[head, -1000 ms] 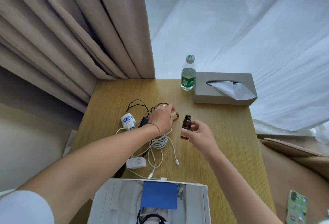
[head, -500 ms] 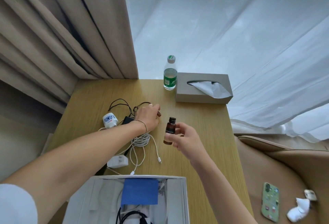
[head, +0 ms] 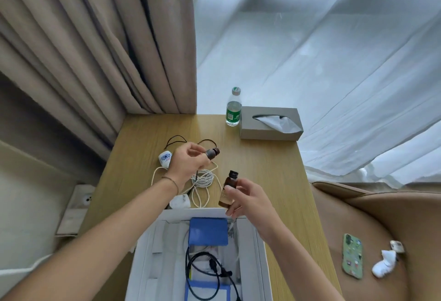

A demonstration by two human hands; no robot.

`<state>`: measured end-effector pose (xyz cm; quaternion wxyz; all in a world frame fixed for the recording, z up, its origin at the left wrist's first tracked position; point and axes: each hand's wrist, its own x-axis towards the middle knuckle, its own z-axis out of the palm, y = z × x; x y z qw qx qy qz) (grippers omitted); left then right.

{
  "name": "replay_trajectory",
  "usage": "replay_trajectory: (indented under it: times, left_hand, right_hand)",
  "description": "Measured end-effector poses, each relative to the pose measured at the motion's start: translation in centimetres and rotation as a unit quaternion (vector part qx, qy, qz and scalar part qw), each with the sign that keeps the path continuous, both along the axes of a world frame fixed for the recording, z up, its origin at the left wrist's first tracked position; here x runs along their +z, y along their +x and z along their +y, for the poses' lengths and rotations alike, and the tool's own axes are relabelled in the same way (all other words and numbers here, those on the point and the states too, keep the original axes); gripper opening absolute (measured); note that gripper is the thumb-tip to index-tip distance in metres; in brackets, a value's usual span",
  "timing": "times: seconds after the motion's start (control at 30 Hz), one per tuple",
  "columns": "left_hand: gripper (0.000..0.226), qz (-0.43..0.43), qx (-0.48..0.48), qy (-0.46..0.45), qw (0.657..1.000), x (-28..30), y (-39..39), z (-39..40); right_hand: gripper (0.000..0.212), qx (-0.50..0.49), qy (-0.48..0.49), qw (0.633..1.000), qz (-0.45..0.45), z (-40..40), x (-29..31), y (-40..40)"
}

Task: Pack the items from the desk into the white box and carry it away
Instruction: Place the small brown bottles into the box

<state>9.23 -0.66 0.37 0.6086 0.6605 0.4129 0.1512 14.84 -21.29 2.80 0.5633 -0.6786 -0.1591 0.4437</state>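
Since the earlier frame the left hand has lifted a small brown glass bottle off the wooden desk; the right hand pinches another brown bottle above the far edge of the open white cardboard box. Packing looks partway: a white coiled cable and chargers remain mid-desk.

Light wood-grain desk, open white cardboard box holding a blue rectangular pouch, two amber-brown glass bottles with dark caps, green-labelled clear water bottle, grey tissue box, beige pleated curtain, pale-green phone case bearing what seemed small stickers.
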Motion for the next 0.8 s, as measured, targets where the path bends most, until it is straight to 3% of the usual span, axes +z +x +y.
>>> replay_trajectory:
  times: [0.2, 0.37, 0.53, 0.67, 0.8]
  left_hand:
    - [0.053, -0.141, -0.006, -0.258, 0.956, 2.8, -7.3, -2.9]
    - [0.037, -0.184, -0.031, -0.343, 0.920, 3.4, -12.4, -4.9]
    - [0.025, -0.137, -0.030, -0.312, 0.940, 2.3, -16.1, -5.9]
    - [0.017, -0.067, -0.018, -0.212, 0.975, 1.4, -18.7, -6.0]
    - [0.018, -0.029, -0.024, -0.120, 0.992, 0.9, -20.9, -5.4]
  right_hand:
    - [0.024, -0.009, -0.008, 1.000, 0.021, -0.7, 0.6, -4.1]
    - [0.025, -0.032, -0.051, 0.998, -0.016, -1.8, -0.6, -7.2]
    - [0.008, -0.016, -0.075, 0.997, -0.009, -2.7, -2.1, -9.7]
    - [0.023, 0.017, -0.115, 0.993, -0.023, -1.5, -3.4, -12.0]
    - [0.013, 0.107, -0.172, 0.975, -0.095, 0.5, -5.2, -14.3]
